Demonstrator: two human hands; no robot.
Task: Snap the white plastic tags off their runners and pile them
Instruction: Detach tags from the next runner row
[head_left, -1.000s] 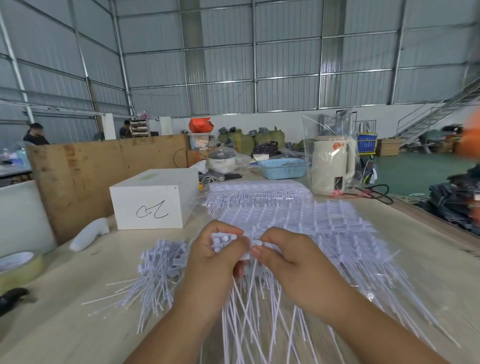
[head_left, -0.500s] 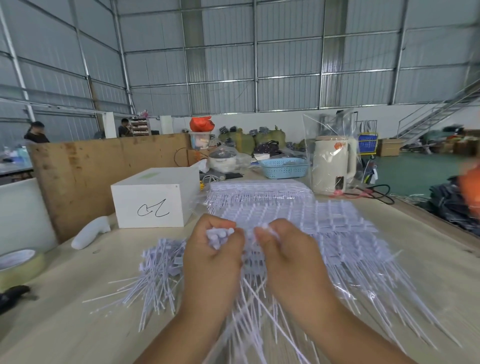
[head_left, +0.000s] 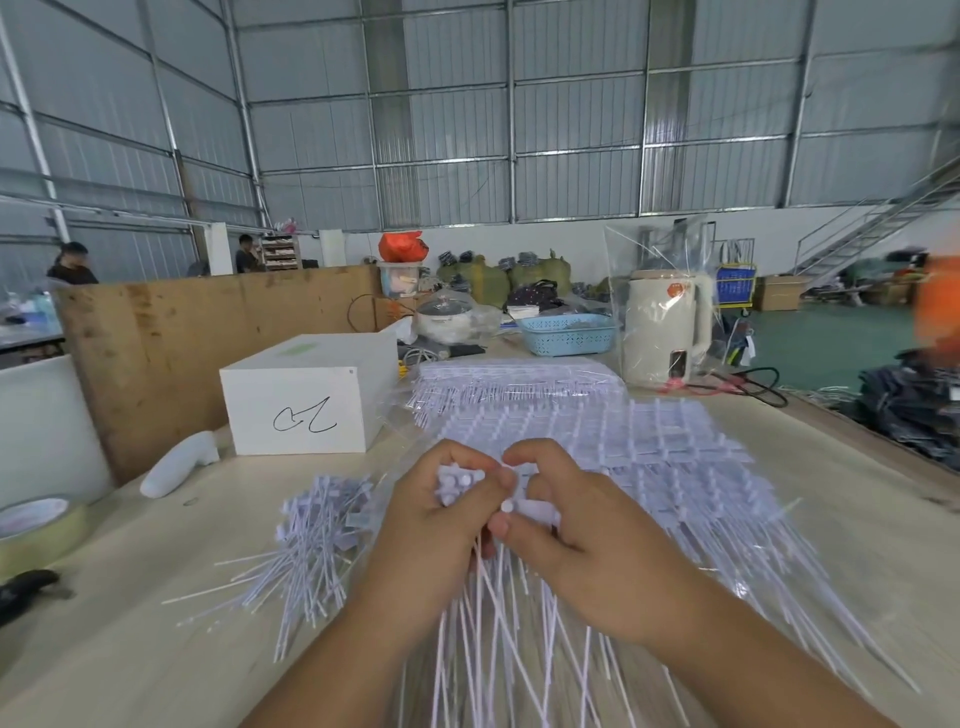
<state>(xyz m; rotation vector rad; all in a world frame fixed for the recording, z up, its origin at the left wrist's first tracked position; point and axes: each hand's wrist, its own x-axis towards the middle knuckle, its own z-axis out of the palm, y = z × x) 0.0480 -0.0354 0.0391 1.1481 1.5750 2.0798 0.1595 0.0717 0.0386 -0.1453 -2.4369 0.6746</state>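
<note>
My left hand (head_left: 434, 525) grips a bundle of white plastic tags (head_left: 457, 480) by their heads, their long thin tails hanging toward me. My right hand (head_left: 576, 525) is close against it, its fingers curled round a strip of tags (head_left: 535, 512) at the same spot. A pile of loose snapped-off tags (head_left: 317, 530) lies on the wooden table (head_left: 130, 597) left of my hands. Sheets of tags still on their runners (head_left: 649, 447) spread out behind and right of my hands, with a further stack (head_left: 514, 382) behind them.
A white box (head_left: 306, 400) with a black scribble stands at the back left, a white handheld device (head_left: 179, 465) beside it. A tape roll (head_left: 36, 530) sits at the left edge. A blue basket (head_left: 566, 335) and a cream kettle (head_left: 665, 332) stand further back.
My hands have drawn closer together and shifted slightly, working the tag strip between them. The loose pile and the sheets have not moved.
</note>
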